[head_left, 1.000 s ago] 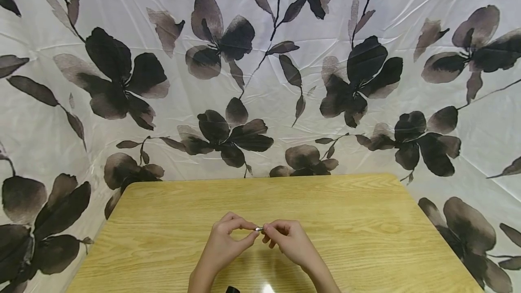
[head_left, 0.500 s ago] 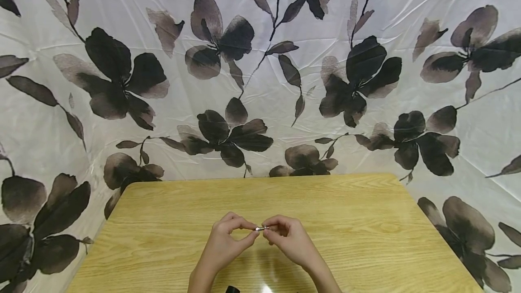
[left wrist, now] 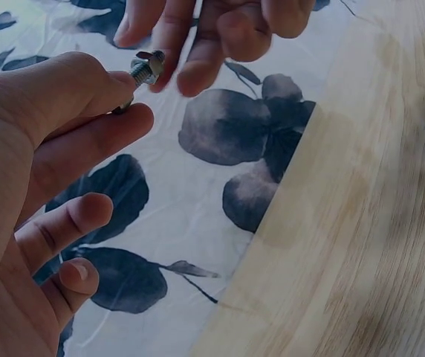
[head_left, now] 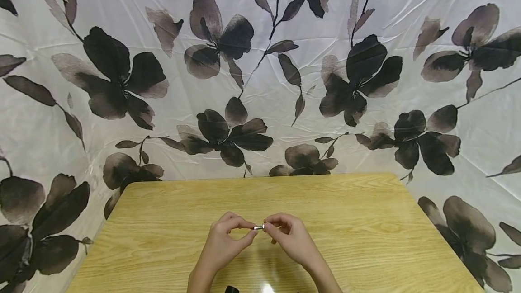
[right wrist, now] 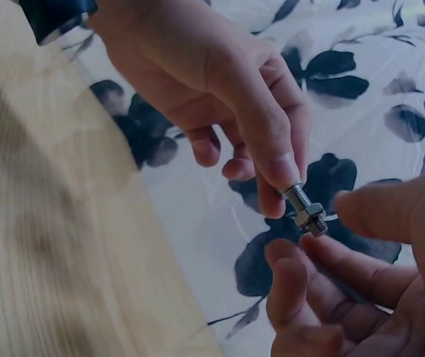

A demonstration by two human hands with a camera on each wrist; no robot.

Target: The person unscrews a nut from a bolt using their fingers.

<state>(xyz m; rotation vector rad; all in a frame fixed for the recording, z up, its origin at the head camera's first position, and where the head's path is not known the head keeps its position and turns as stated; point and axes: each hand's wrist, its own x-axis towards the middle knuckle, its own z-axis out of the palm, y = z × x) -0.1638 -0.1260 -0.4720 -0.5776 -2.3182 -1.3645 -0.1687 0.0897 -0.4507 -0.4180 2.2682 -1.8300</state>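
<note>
Left hand (head_left: 224, 243): thumb and index pinch a metal bolt (right wrist: 296, 195) at one end. Grip is narrow, just the bolt between the two pads. That end is mostly hidden by the fingers; threaded part sticks out past the fingertips toward the right hand. Other left fingers loosely bent, clear of the bolt.

Nut (right wrist: 311, 215) sits around the thread, beyond the left fingertips, near the bolt's free end. A short bit of thread shows past it.

Right hand (head_left: 291, 241): fingers around the free end, not gripping it. Right thumb (right wrist: 368, 212) is apart from the nut, just to one side. Right index (right wrist: 331, 256) is on the other side, tip right by the bolt end; can't tell whether it touches. Gap between the two is wider than the nut. Remaining right fingers bent, apart from the bolt.

Bolt is up in the air between both sets of fingertips, wood-look table (head_left: 325, 202) below them. Flower-print cloth (head_left: 171, 103) beyond the fingers. Dark object (right wrist: 53, 16) behind the left fingers, near that wrist, cut off by the view edge.
</note>
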